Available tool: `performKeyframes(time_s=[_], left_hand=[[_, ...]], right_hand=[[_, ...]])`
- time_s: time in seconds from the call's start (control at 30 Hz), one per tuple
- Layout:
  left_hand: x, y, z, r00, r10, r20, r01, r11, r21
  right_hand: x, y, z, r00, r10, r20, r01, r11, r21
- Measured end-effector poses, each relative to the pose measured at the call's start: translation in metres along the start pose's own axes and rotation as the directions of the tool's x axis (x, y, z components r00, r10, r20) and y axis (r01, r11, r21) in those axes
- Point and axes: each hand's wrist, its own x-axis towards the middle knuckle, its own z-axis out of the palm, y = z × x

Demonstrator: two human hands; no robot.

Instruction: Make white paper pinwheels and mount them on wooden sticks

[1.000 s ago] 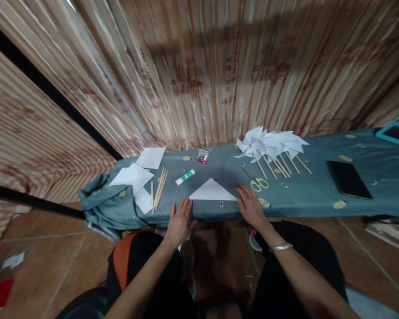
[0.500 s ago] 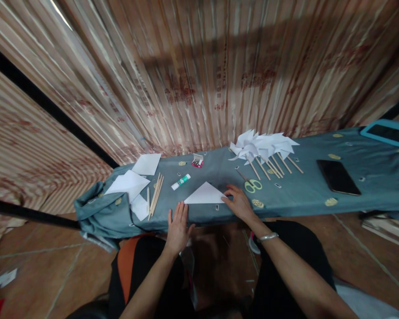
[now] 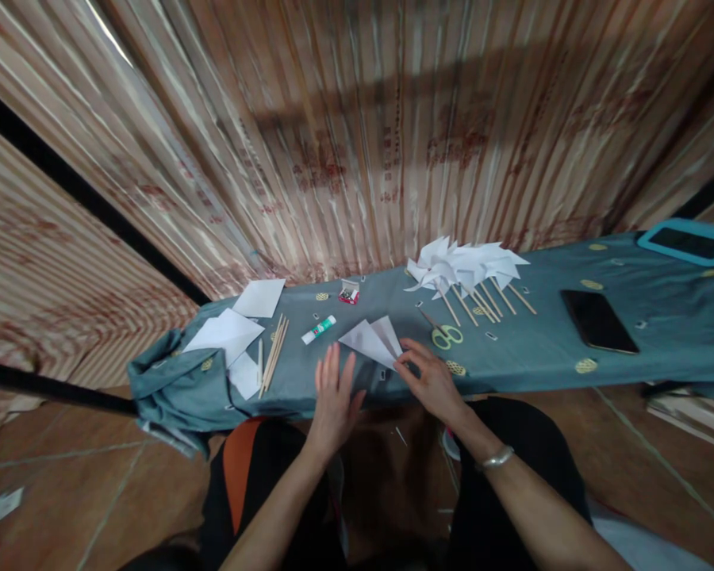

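Observation:
A sheet of folded white paper (image 3: 366, 341) lies tilted on the cloth-covered table, its layers spreading apart at the top. My right hand (image 3: 428, 379) pinches its lower right corner between thumb and fingers. Just below the paper's left part is my left hand (image 3: 335, 400), fingers stretched and holding nothing. A glue stick (image 3: 319, 329) rests to the upper left of the paper. To the right of my right hand are scissors with light green handles (image 3: 447, 337).
Wooden sticks (image 3: 274, 357) and white paper sheets (image 3: 226, 333) lie at the left. A small red box (image 3: 349, 293) sits farther back. Several paper pinwheels (image 3: 464, 266) are piled behind the scissors. A black phone (image 3: 600, 320) and a blue-framed tablet (image 3: 690, 241) lie rightward.
The folded paper has turned and its layers have come apart, with the right hand pinching its corner. My left hand has come off the paper and shifted right.

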Motion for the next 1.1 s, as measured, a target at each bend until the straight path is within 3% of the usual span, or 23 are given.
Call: performKeyframes(time_s=[0.17, 0.27, 0.43, 0.6, 0.77, 0.9, 1.1], left_hand=[[0.035, 0.01, -0.005, 0.988, 0.147, 0.051, -0.152, 0.982, 0.113], [0.045, 0.008, -0.004, 0.972, 0.216, 0.095, -0.224, 0.971, 0.087], [0.047, -0.005, -0.004, 0.969, 0.226, 0.102, -0.23, 0.973, 0.029], [0.034, -0.012, -0.014, 0.979, 0.205, 0.019, -0.205, 0.978, 0.029], [0.013, -0.015, -0.03, 0.99, 0.114, 0.087, -0.114, 0.994, -0.003], [0.0, -0.022, -0.03, 0.99, 0.061, 0.129, -0.066, 0.997, 0.035], [0.006, -0.029, -0.011, 0.99, 0.056, 0.127, -0.059, 0.998, 0.023]], right_hand=[[-0.008, -0.006, 0.007, 0.985, -0.106, 0.138, 0.119, 0.989, -0.09], [-0.009, -0.007, 0.011, 0.975, -0.111, 0.192, 0.132, 0.986, -0.1], [-0.002, -0.006, 0.011, 0.937, -0.097, 0.337, 0.122, 0.991, -0.052], [0.012, -0.001, 0.013, 0.903, -0.105, 0.416, 0.159, 0.983, -0.096], [0.016, -0.001, 0.022, 0.889, -0.212, 0.406, 0.321, 0.921, -0.222], [0.012, -0.007, 0.028, 0.864, -0.301, 0.404, 0.45, 0.821, -0.351], [0.011, -0.01, 0.011, 0.903, -0.311, 0.296, 0.42, 0.781, -0.461]])
